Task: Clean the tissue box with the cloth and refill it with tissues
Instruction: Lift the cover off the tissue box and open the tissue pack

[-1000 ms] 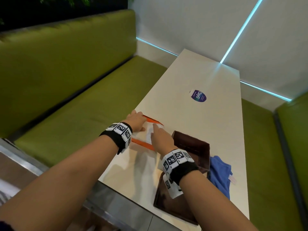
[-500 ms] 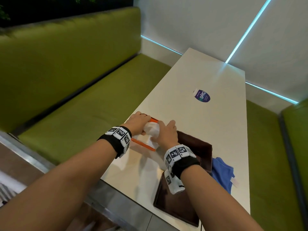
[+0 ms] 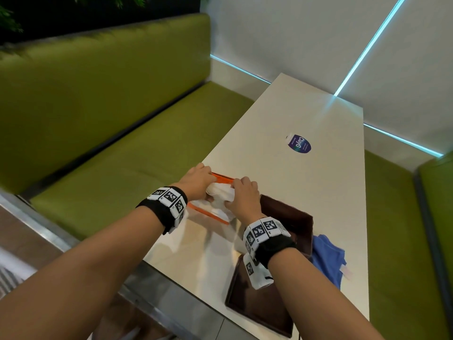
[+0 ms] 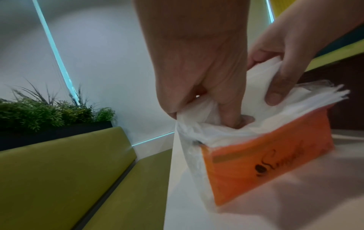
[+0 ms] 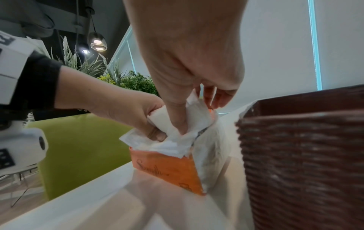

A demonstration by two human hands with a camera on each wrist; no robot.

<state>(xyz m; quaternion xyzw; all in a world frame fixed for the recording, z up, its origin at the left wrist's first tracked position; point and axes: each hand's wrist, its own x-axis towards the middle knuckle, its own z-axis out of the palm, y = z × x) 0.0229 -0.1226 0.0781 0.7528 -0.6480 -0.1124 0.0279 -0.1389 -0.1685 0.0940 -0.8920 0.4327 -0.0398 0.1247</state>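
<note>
An orange plastic tissue pack (image 3: 208,213) lies on the white table (image 3: 282,114), its top torn open. Both hands dig into it. My left hand (image 3: 204,184) grips one end of the white tissue stack (image 3: 220,192), fingers pushed down into the pack (image 4: 265,163). My right hand (image 3: 241,193) pinches the other end of the tissues (image 5: 173,140) between thumb and fingers. The stack bulges up out of the wrapper (image 5: 167,169). The brown woven tissue box (image 3: 291,217) stands open just right of my right hand, its lid (image 3: 259,310) lying flat near the table's front edge.
A blue cloth (image 3: 328,258) lies crumpled right of the box. A purple sticker (image 3: 300,144) sits further back on the table. Green benches (image 3: 122,168) run along both long sides of the table, and a white wall closes off the far end.
Both hands, lying flatter on the pack a second ago, have curled round the tissues and bunched the stack upward. The pack, box and cloth stay in place.
</note>
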